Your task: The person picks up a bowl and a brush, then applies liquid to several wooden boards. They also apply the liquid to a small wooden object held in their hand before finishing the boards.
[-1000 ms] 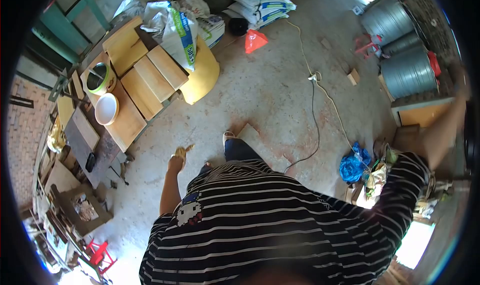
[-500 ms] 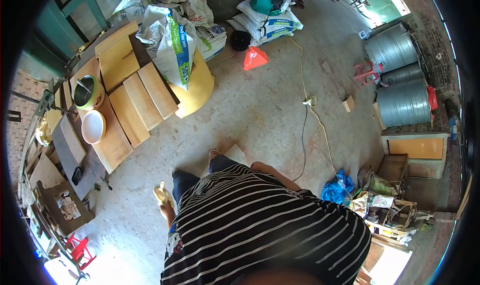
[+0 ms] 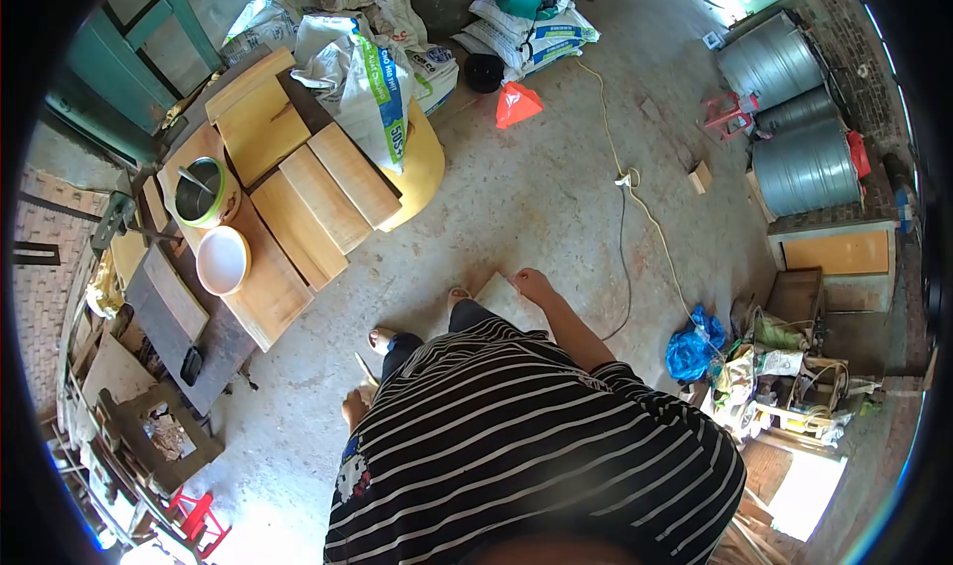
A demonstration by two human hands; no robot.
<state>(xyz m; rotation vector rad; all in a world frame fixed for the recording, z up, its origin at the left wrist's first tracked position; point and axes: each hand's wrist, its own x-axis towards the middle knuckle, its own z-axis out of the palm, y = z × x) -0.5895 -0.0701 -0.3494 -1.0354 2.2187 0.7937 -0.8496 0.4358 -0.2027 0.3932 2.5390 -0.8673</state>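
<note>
My right hand point(image 3: 534, 285) is out in front of my body, fingers closed at the corner of a pale flat board point(image 3: 493, 292), whose lower part is hidden behind my striped shirt. Low at my left side, my left hand point(image 3: 353, 408) is closed around a thin pale yellow piece point(image 3: 366, 368), seen almost edge-on; I cannot tell what it is. Ahead to the left, a work table carries several smooth wooden boards point(image 3: 325, 205). On these boards stand a white bowl point(image 3: 223, 260) and a green-rimmed pot point(image 3: 202, 194) with a spoon in it.
White sacks point(image 3: 362, 78) crowd the table's far side. A yellow cord point(image 3: 645, 217) crosses the concrete floor to a blue plastic bag point(image 3: 695, 345) on the right. Metal drums point(image 3: 804, 171) line the right wall; a red bag point(image 3: 517, 105) lies ahead. A red stool point(image 3: 202, 518) stands behind left.
My right hand has come forward from beside my body, into fuller view at the board's corner. The yellow piece in my left hand has turned edge-on. The whole view has shifted slightly.
</note>
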